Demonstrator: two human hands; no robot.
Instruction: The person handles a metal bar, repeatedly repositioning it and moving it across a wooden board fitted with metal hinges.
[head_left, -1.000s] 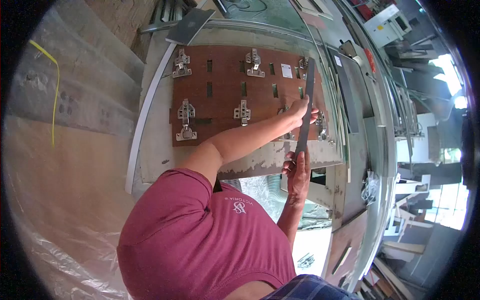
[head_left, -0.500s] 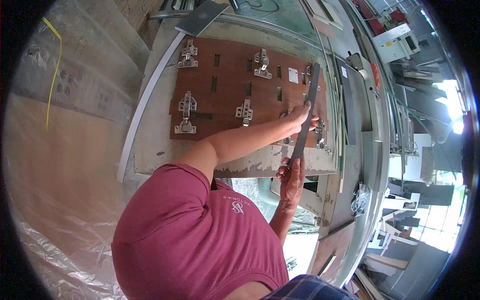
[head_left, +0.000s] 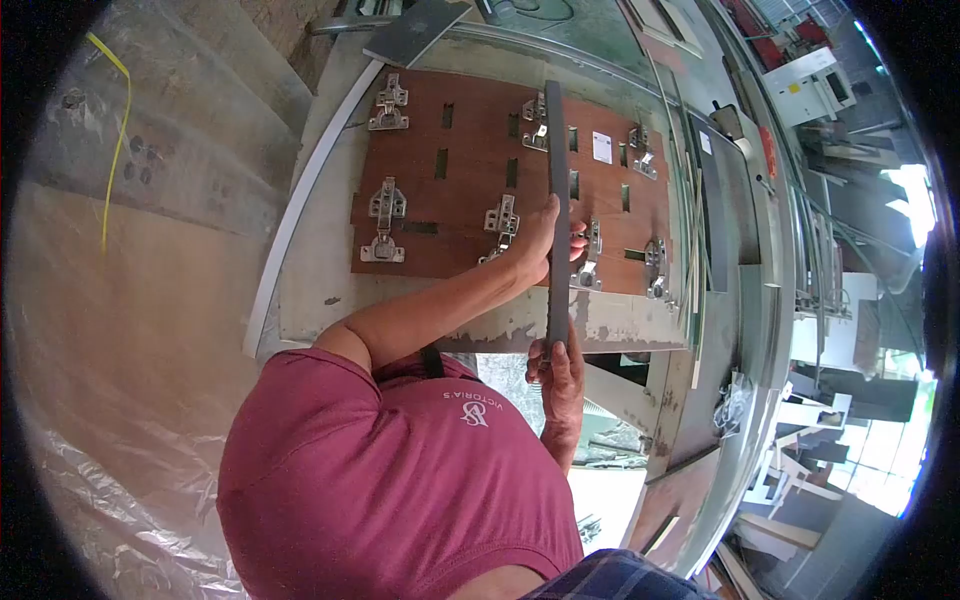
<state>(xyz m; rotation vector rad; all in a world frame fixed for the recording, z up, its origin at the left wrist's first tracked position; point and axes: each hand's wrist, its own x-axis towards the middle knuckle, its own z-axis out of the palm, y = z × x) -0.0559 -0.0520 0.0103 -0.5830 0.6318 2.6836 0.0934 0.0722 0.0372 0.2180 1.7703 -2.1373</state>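
Note:
A long dark grey strip (head_left: 555, 180) stands on edge over a brown board (head_left: 450, 200), running from the bench's near edge toward the far side. My left hand (head_left: 543, 237) grips the strip at its middle, above the board. My right hand (head_left: 558, 368) holds the strip's near end, just off the bench's front edge. The board has several rectangular slots and several metal hinges on it, such as one hinge (head_left: 384, 234) at the left and another hinge (head_left: 500, 221) beside my left hand.
A white strip (head_left: 300, 200) lies along the bench's left edge. A dark panel (head_left: 410, 30) sits at the far end. Thin strips (head_left: 690, 230) and metal rails line the right side. Plastic sheeting (head_left: 120, 330) with a yellow cord (head_left: 122, 100) covers the left.
Both hands have carried the dark strip leftward from the board's right edge to its middle. The strip now points straighter away from me.

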